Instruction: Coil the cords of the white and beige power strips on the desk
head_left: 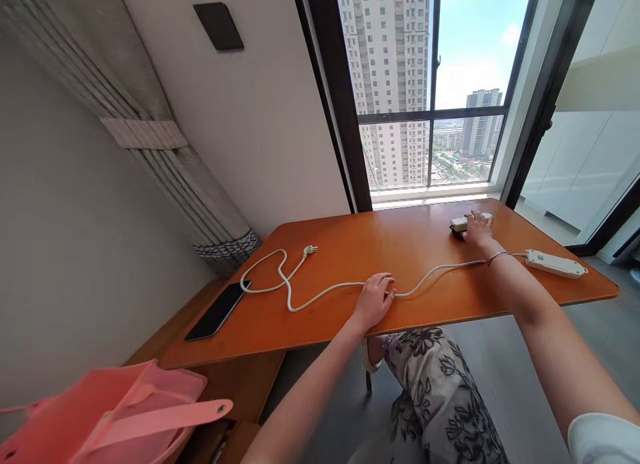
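Block (459,225) lies far out on the table (400,244), under my right hand (477,229): fingers spread over it, touching; grip not discernible. Left hand (374,301), nearer me, lies palm down on the cable (320,292), loosely curled, pinning not clasping. Strip (555,264) just right of the right forearm; plug (310,251) and phone (219,311) well left of the left hand. Judged step: reach onto the block. A lift calls for closing the fingers first.
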`<state>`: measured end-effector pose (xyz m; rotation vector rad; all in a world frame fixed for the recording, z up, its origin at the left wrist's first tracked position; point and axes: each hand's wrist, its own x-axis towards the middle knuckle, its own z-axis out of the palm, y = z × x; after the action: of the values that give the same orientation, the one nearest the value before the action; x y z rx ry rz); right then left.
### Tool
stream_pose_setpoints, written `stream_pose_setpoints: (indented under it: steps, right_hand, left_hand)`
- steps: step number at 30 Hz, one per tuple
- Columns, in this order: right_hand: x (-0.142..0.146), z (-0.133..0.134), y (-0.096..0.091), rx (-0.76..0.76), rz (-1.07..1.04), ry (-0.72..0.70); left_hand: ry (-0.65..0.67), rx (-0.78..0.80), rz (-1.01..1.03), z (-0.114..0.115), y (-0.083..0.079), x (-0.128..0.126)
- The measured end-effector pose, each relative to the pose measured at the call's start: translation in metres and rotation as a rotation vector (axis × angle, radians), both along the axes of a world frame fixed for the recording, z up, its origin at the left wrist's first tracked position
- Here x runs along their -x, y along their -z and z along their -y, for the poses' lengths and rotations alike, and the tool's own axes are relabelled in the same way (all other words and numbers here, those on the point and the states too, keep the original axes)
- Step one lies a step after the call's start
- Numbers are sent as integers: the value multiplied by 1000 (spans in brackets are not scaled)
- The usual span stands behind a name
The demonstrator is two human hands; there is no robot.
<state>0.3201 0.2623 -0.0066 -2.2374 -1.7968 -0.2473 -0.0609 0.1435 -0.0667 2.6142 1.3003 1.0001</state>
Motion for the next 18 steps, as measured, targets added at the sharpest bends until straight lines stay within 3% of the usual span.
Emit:
stream_pose_setpoints:
  steps: [12, 18]
  right_hand:
    - [2, -29, -7, 301, 137, -22]
    - [-4, -32, -12, 309, 168, -54]
  left_hand:
    - [44, 62, 2, 6, -1, 1]
    - [59, 96, -6, 8, -3, 0]
